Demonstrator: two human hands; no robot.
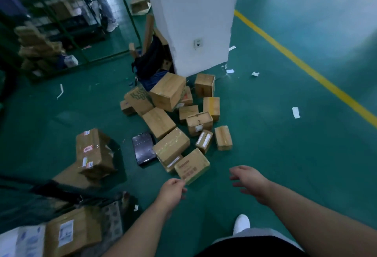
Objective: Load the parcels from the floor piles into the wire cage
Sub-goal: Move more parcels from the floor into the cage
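Downward, looks onto a green floor (285, 154) strewn with brown cardboard parcels. Shows the main pile of parcels (167, 114) midway across the floor, at the foot of a white pillar (191, 22), with a dark backpack (151, 61) slumped against the pillar just behind.

Finds the nearest box (191, 166) at the pile's near edge, lying tilted with printing on its top face. Puts the left hand (172, 192) right at that box's near corner, fingers curled under and hidden behind the back of the hand; cannot tell whether gripping or only touching. Holds the right hand (250, 183) open, fingers spread, above bare floor just right of the same box, touching nothing.

Takes in a flat black parcel (143, 148) beside the pile's left edge, and a taller taped box (94, 152) well apart to the left. Catches more labelled parcels (73, 232), blurred, in the floor's near left corner.

Sets the green wire cage (131, 18) toward the floor's far left corner, with stacked boxes inside and another person's legs (102, 1) behind it. Adds a yellow line (306, 69) across the right side, scattered paper scraps (296, 112), and a white shoe (241, 224) at the near edge.
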